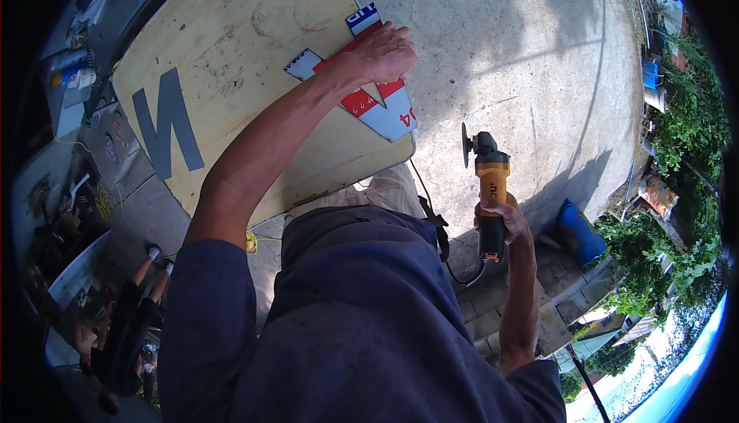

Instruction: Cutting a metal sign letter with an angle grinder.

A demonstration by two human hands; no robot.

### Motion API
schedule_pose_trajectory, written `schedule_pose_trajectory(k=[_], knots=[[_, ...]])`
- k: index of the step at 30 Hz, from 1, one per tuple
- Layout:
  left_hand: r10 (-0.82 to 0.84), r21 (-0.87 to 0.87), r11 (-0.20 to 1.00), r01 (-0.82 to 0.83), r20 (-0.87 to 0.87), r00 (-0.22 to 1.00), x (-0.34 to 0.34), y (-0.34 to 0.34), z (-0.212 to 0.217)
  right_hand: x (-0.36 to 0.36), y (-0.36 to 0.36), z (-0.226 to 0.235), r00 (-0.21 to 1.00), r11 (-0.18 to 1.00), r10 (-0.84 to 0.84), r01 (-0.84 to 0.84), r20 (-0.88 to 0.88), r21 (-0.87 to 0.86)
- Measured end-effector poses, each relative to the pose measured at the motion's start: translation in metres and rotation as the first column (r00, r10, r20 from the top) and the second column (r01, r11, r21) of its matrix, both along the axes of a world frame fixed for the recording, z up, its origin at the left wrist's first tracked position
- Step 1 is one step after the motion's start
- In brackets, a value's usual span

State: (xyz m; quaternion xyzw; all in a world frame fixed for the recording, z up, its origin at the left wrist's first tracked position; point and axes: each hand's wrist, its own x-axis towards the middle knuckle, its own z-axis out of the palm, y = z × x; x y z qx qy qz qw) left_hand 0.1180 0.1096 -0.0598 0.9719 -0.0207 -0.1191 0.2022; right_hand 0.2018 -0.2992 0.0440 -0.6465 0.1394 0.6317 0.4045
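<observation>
Sunlit concrete (477, 53) flanks the wooden surface (231, 46); a grey letter (178, 115) there looks already cut. At the surface's right edge, the left hand (382, 55) clasps a red-white piece (356, 103), seemingly unfinished; the right hand (504, 219) grips a grinder (493, 180), clear of it.

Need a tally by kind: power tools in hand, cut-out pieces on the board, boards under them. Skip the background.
Power tools: 1, the angle grinder in the right hand
Cut-out pieces: 2, the grey piece and the red, white and blue piece under the left hand
Boards: 1, the wooden board
Total: 4
</observation>
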Motion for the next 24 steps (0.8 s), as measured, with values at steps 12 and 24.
schedule_pose_trajectory(k=[12, 24], knots=[[-0.094, -0.200, 0.976, 0.089, -0.018, 0.995, 0.007, 0.005, 0.002, -0.004, -0.017, -0.007, 0.998, 0.998, -0.063, 0.063, -0.012, 0.008], [-0.649, 0.264, 0.735, 0.625, 0.005, 0.761, -0.021, -0.067, 0.016, -0.002, -0.035, -0.016, 0.969, 0.969, -0.245, 0.245, -0.013, 0.014]])
